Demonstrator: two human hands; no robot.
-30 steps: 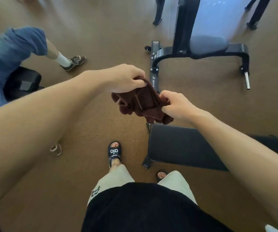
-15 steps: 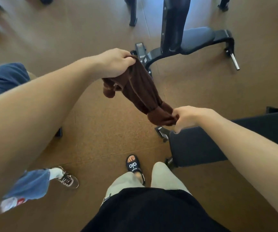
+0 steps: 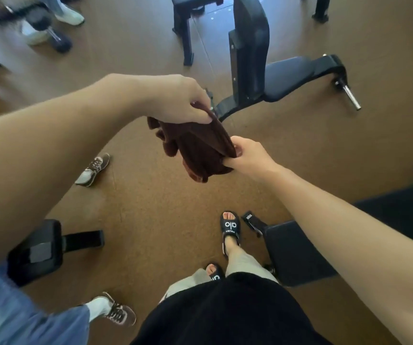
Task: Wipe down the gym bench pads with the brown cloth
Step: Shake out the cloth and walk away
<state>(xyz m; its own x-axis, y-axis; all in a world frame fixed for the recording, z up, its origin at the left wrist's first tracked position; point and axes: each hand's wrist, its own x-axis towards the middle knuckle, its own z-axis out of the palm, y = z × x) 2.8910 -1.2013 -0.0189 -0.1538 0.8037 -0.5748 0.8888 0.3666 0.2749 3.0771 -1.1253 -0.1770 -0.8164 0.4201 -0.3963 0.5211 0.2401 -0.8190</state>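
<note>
The step in hand looked like readying the brown cloth point(image 3: 200, 150), not yet wiping: it hung bunched in the air, touching no pad. The left hand point(image 3: 175, 98) had its grip closed over the cloth's upper end, fingers curled down round it; the right hand point(image 3: 247, 158) pinched the lower end, just below and right of that first grip. The cloth was dark brown, thick and ribbed, folded in soft rolls between the two grips. Next, I judged, it had to be carried down to the black bench pad point(image 3: 297, 255), below and right of the lower grip, and pressed flat.
</note>
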